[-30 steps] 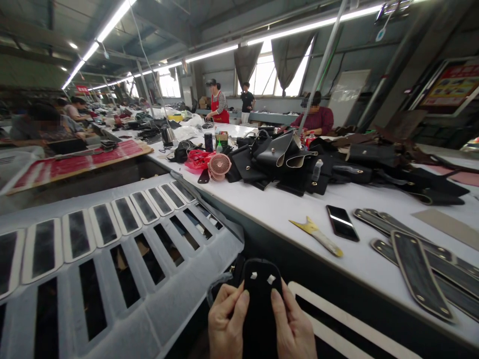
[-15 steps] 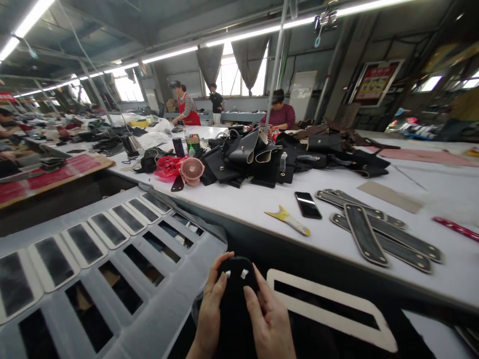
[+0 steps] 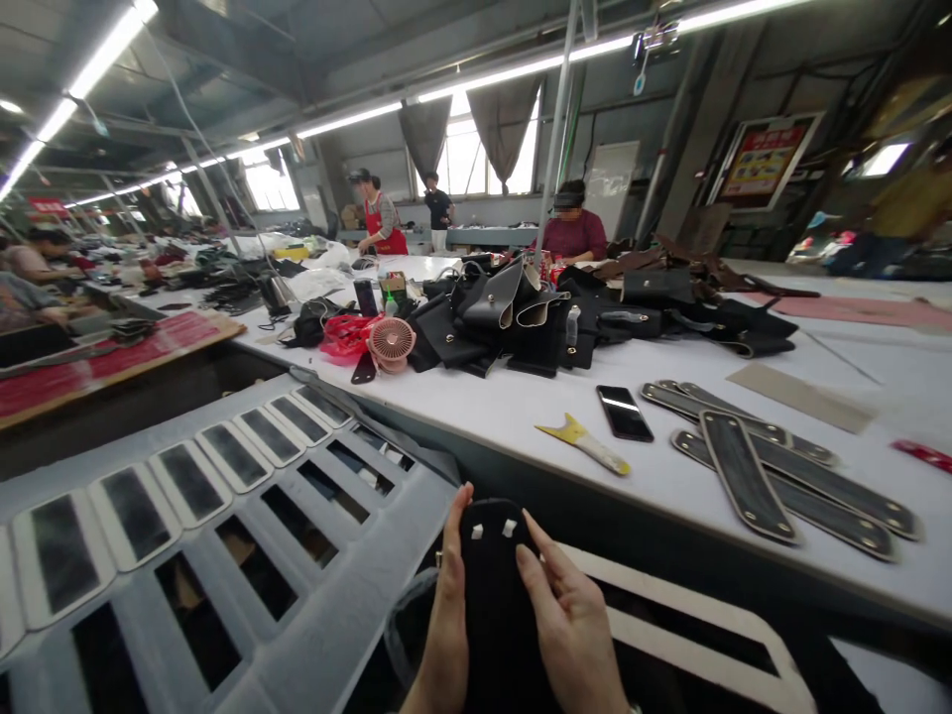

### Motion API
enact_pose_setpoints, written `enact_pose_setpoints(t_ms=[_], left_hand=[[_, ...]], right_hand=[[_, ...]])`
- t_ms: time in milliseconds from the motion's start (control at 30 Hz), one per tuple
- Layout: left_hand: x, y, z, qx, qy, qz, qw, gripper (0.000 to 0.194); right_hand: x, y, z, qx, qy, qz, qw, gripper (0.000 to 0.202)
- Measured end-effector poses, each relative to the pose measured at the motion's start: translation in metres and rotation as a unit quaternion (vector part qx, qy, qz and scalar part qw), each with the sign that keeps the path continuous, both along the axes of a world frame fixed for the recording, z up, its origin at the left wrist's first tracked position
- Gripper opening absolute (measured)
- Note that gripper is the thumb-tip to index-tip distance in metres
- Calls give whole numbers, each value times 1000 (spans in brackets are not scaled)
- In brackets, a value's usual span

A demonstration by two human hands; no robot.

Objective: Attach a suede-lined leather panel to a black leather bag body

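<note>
Between my hands, low in the middle of the head view, stands a black strap piece (image 3: 497,605) with a rounded top end. Two small white tabs (image 3: 510,529) stick out near that end. Along its left edge lies my left hand (image 3: 446,605), its fingers fairly straight and pressed to the side. My right hand (image 3: 569,610) grips the other edge, thumb on the near face; the fingertips behind are hidden. A pale frame-shaped piece (image 3: 669,585) with a long slot lies just right of my right hand, on something dark.
A grey sheet (image 3: 297,615) with rectangular cut-outs and pale-bordered dark panels spreads at left. On the white table (image 3: 483,407) are a yellow tool (image 3: 584,443), a phone (image 3: 625,413), stitched dark straps (image 3: 748,476), a pink fan (image 3: 391,343) and black leather pieces (image 3: 498,307). Several people work beyond.
The view has shifted slightly left, so most things appear further right. My left thumb has left the front face of the strap piece, and those fingers are now straighter along its edge.
</note>
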State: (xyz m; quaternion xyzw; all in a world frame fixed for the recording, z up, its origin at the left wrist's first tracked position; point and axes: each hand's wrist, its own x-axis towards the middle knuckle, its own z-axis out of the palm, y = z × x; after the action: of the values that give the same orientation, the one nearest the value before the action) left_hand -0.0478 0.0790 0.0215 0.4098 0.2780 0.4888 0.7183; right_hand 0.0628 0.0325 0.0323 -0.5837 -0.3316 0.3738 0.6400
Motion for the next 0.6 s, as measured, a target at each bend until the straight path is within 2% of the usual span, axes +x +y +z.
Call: enact_pose_setpoints(t_ms=[67,167,267,367,500,600], left_hand=[[5,0,3,-3,-25,-18,1000,66],[9,-2,4,-53,-96,-43,993,72],[10,-9,5,-96,-153,-31,983,70],[10,-17,8,-112,-160,-17,981,70],[8,-22,8,-83,-130,15,988,79],[2,-23,2,-61,-96,53,992,78]], right_hand=[[7,0,7,-21,43,26,999,78],[12,-4,10,-39,66,60,995,83],[11,-10,8,-28,98,50,994,80],[6,-14,8,-32,125,37,991,79],[-1,-14,13,-38,48,10,998,74],[-7,-18,9,-52,-5,-4,999,71]])
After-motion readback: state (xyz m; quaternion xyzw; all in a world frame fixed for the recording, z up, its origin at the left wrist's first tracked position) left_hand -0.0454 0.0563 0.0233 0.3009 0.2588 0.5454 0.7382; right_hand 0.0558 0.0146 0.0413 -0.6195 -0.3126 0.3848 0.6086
